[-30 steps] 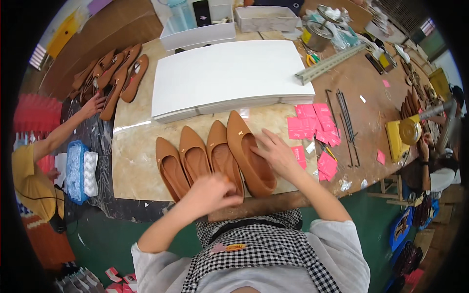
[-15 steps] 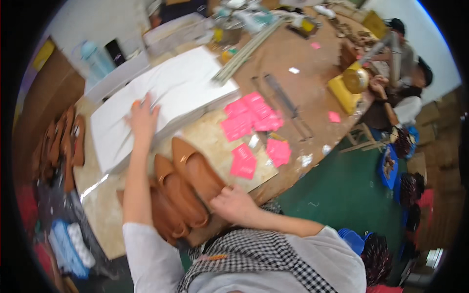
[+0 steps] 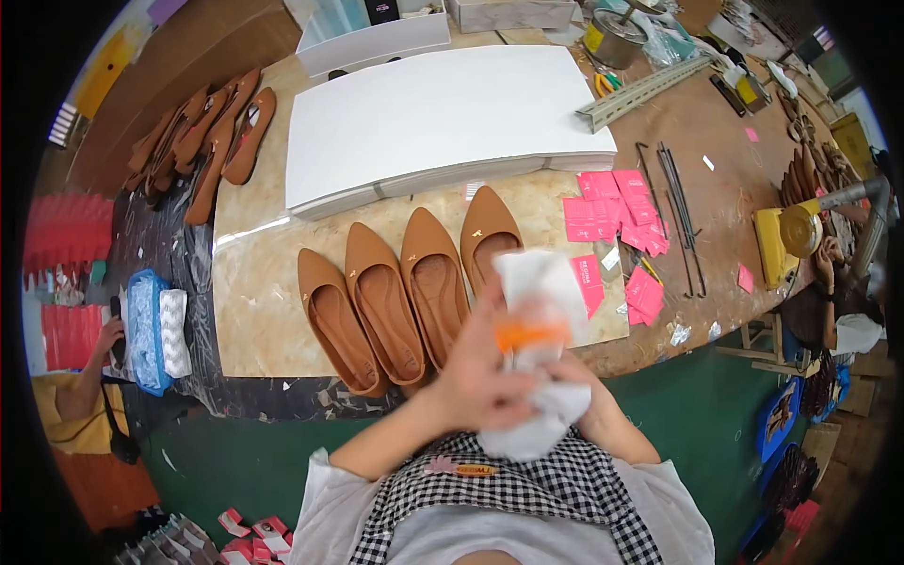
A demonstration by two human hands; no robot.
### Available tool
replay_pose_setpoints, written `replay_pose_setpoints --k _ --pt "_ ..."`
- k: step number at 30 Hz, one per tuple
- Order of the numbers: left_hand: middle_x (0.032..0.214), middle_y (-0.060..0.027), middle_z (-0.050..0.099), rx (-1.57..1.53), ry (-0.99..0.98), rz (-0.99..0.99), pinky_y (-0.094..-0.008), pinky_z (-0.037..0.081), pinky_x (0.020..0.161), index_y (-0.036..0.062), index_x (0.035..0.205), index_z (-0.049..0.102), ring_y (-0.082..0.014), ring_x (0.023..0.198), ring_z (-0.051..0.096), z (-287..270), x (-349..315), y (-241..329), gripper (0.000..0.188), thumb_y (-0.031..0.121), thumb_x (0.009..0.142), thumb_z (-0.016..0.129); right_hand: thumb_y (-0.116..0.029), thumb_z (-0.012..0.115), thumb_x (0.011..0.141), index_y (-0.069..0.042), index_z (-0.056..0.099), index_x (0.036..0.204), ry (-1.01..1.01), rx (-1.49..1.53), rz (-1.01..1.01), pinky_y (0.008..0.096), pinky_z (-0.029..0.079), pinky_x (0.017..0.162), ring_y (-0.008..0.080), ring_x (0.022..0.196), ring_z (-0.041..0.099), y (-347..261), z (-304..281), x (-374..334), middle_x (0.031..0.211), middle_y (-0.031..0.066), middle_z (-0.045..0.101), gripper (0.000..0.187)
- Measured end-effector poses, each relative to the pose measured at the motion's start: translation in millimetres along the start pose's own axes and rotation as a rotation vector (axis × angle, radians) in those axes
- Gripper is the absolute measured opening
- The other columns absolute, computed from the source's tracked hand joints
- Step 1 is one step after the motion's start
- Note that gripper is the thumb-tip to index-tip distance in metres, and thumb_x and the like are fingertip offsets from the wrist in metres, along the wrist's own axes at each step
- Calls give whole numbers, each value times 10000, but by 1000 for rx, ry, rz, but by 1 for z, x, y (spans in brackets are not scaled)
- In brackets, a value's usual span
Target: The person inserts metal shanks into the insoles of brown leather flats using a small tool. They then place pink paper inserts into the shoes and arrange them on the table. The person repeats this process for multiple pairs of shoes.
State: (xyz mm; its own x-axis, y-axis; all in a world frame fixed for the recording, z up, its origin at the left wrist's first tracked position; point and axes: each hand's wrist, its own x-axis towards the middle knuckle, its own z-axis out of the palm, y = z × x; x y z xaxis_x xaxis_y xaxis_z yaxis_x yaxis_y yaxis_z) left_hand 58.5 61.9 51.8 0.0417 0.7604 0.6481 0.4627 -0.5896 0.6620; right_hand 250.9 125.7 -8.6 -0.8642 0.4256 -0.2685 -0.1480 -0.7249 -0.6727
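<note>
Left hand (image 3: 476, 372) is closed around a crumpled white wad (image 3: 539, 278), right hand (image 3: 576, 381) also gripping it from the other side; motion blur, so finger detail is poor. Blurred orange band (image 3: 535, 335) at the fingers, can't tell if worn or part of the wad. Wad sits at the near edge of the surface (image 3: 730, 226), above the apron, its top overlapping the rightmost of four brown pointed flats (image 3: 426, 235). Flats stand side by side on a beige board (image 3: 259, 311), toes away from the wearer, small gold ornaments on the toes. Insoles carry faint heel marks, too small to read. Labels: pink cards (image 3: 593, 218) right of the flats, light lettering on several; small striped white label (image 3: 474, 192) between flats and white stack (image 3: 452, 118); orange oval badge (image 3: 474, 470) with lettering on the checked apron (image 3: 527, 485); black container (image 3: 382, 11) in the white box (image 3: 377, 49) with tiny light print. Metal angle bar (image 3: 645, 94) lies with one end on the stack's right edge.
</note>
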Motion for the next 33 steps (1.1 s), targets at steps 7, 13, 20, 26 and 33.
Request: replay_pose_setpoints --k 7,13,20,26,33 --pt "913 -158 655 171 312 -805 -369 551 683 38 1210 531 -312 770 692 -19 -32 0 369 54 865 659 -121 768 835 -2 280 1533 34 -1105 -375 464 372 1130 270 1447 351 -40 45 14 1594 192 301 861" --pt "1208 -186 626 84 219 -634 -379 497 921 23 1300 572 -337 989 643 0 -35 -19 352 144 969 567 -92 784 766 7 496 1374 509 -670 -379 433 487 1009 281 1216 604 -40 -14 32 1257 196 642 679" --pt "762 -78 656 552 -582 -347 -370 433 902 24 749 700 -227 884 613 49 -56 -25 267 284 775 754 -5 658 717 -27 632 937 304 -2042 -568 433 498 780 354 844 584 -19 -4 123 912 131 540 222" --pt "715 -73 611 643 -472 -366 -334 424 868 62 697 706 -208 767 603 57 -62 -32 119 180 692 725 -52 731 716 -58 604 1261 292 -1911 -469 442 502 788 331 866 595 -28 -11 146 1001 159 530 560" --pt "672 -74 603 628 -579 -290 -344 418 854 93 665 702 -204 742 619 54 -51 -36 182 261 735 706 -104 748 817 -57 541 1360 505 -1729 -378 347 531 804 229 897 629 -29 -27 168 1193 115 568 584"
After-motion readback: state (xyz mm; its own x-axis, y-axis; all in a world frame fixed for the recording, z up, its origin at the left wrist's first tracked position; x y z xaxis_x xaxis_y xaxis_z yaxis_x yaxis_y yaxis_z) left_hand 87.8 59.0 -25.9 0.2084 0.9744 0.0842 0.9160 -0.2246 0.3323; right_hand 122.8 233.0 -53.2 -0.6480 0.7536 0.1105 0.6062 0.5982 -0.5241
